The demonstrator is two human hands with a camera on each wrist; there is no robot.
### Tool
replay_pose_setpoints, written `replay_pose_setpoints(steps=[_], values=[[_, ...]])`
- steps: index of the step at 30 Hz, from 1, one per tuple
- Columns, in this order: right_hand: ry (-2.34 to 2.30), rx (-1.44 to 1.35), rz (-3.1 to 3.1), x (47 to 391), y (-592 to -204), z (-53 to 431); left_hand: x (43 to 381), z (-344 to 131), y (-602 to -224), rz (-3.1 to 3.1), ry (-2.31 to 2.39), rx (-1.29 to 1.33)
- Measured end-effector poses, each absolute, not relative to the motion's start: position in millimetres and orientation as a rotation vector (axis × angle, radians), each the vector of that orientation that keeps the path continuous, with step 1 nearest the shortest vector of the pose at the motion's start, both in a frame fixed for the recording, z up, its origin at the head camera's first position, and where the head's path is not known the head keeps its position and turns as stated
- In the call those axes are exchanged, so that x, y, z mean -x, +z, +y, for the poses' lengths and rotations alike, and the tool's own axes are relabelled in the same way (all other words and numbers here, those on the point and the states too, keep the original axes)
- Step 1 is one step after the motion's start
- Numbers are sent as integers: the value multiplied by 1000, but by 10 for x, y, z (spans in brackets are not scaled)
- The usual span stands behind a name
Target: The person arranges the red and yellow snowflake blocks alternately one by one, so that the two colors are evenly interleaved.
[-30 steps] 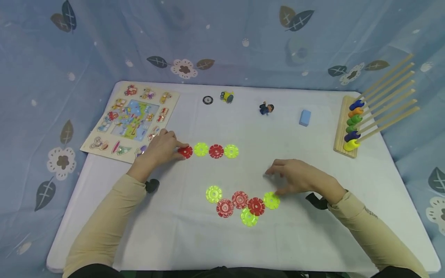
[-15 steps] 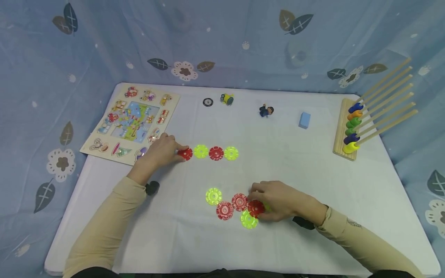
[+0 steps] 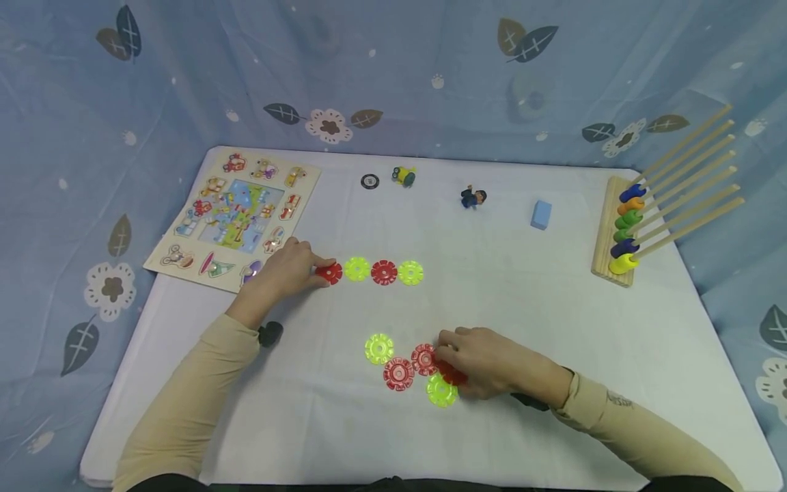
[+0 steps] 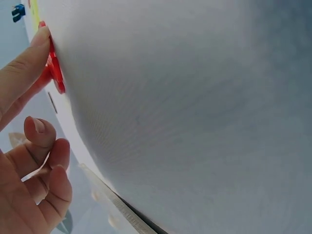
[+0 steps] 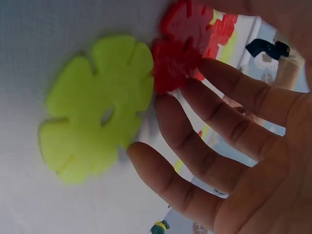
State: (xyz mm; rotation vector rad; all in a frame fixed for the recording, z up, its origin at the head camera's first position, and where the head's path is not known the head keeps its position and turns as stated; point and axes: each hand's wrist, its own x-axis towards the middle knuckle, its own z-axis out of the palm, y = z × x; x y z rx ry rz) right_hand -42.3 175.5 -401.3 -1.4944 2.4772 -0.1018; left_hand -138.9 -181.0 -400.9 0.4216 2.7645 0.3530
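My left hand [image 3: 285, 270] pinches the red notched disc [image 3: 330, 273] at the left end of a row on the table. In the left wrist view, thumb and forefinger are on that disc's edge, the other fingers loosely curled. Further along the row lie a yellow-green disc [image 3: 357, 269], a red one [image 3: 384, 272] and another yellow-green one [image 3: 410, 273]. Nearer the body, my right hand [image 3: 492, 362] grips a red disc [image 3: 451, 372], partly covered by the fingers. A yellow-green disc [image 5: 97, 107] lies by its fingertips in the right wrist view, hidden under the hand from above.
Beside the right hand lie yellow-green discs [image 3: 379, 349] and red ones [image 3: 398, 374]. A picture puzzle board [image 3: 184, 236] is at the left. Along the back are a black-and-white round piece [image 3: 369, 181], small figures [image 3: 473, 197] and a blue block [image 3: 541, 214]. A peg rack [image 3: 605, 232] stands right.
My right hand has moved left and toward the body, from beside the loose discs onto the red disc, and its fingers have closed. The left hand has stayed on its disc.
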Motion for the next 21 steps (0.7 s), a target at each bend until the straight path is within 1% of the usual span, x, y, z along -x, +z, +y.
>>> replay_pose_setpoints(steps=[12,17,21], values=[[-29,1533,2505,431,-4001,1782,1375,-1794,-4003,2772,355,-419],[-72,1429,2532,580,-3919,1828,1383,-1795,-4007,2774,361,-422],[-95,1300,2556,800,-3886,1882,1386,-1794,-4003,2772,351,-437]])
